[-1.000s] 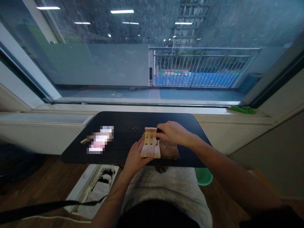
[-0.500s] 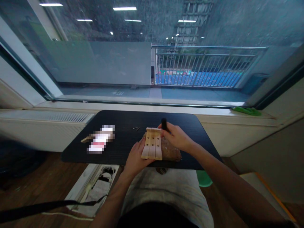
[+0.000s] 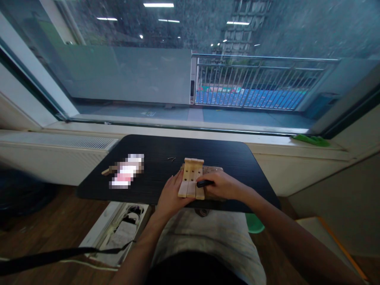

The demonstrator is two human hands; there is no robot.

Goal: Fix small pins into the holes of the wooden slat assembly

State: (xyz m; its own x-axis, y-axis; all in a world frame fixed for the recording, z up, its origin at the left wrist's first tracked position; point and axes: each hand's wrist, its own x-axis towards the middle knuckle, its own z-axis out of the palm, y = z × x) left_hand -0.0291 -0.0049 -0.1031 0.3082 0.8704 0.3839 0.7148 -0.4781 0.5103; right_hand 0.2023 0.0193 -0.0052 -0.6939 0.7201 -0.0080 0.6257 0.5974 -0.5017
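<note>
A pale wooden piece (image 3: pixel 191 189) made of three slats, with round holes and a raised far end, lies near the table's front edge. My left hand (image 3: pixel 172 196) grips it along its left side, fingers partly hidden. Under it and to its right shows a brown block (image 3: pixel 213 169) with a shiny surface. My right hand (image 3: pixel 224 185) is closed around a black-handled tool (image 3: pixel 204 183), which lies across the slats' right side. The tool's working end cannot be made out.
Two or so small screws or nails (image 3: pixel 171 159) lie on the black table (image 3: pixel 154 148). A blurred pinkish-white item (image 3: pixel 127 172) sits at left beside a wooden stick (image 3: pixel 105 172). Beyond are a radiator (image 3: pixel 59 152) and windowsill with a green cloth (image 3: pixel 311 140). An open white box (image 3: pixel 103 221) stands below.
My right hand has moved nearer to me, and the black handle has tipped from upright to lying leftward over the slats. My left hand keeps its grip on the wooden piece.
</note>
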